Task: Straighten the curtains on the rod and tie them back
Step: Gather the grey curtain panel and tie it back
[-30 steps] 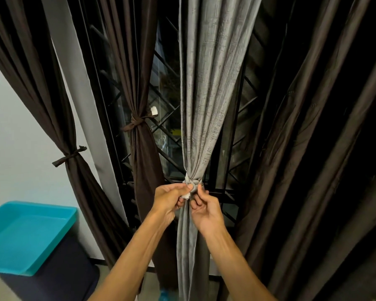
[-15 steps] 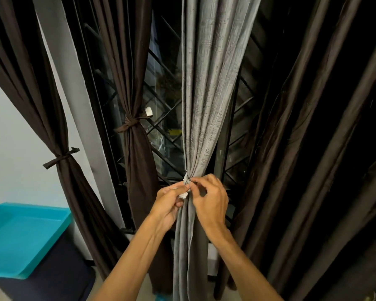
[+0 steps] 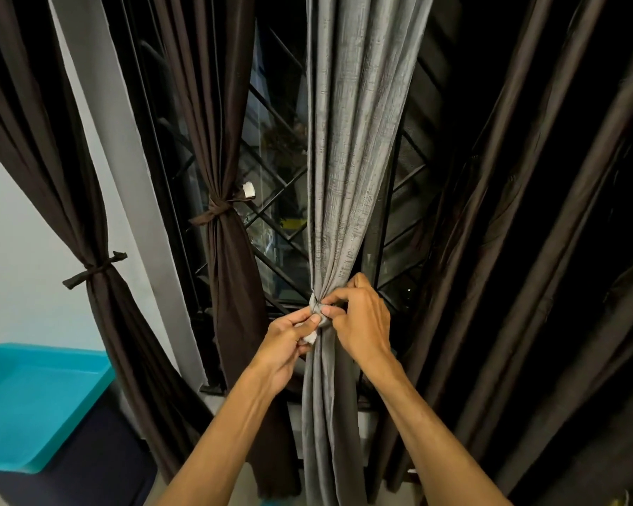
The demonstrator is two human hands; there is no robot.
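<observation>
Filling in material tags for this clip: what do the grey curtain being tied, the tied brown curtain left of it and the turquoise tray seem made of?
The grey curtain looks like matte woven cloth, with a slubby crosshatch weave; fibre unclear. The brown curtain seems a smoother, thinner fabric, faintly sheeny along its folds. The turquoise tray is probably moulded plastic: smooth, evenly coloured, rounded rim.

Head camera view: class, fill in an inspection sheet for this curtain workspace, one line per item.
Surface: nothing seen.
Job's things: grey curtain gathered at a tie; far-left brown curtain and middle brown curtain already tied; dark curtain at right hangs loose.
Clutter: teal tray at lower left.
Hands: left hand and right hand both pinch the tie.
Cables: nothing seen.
Surroundings: window grille behind, white wall at left.
</observation>
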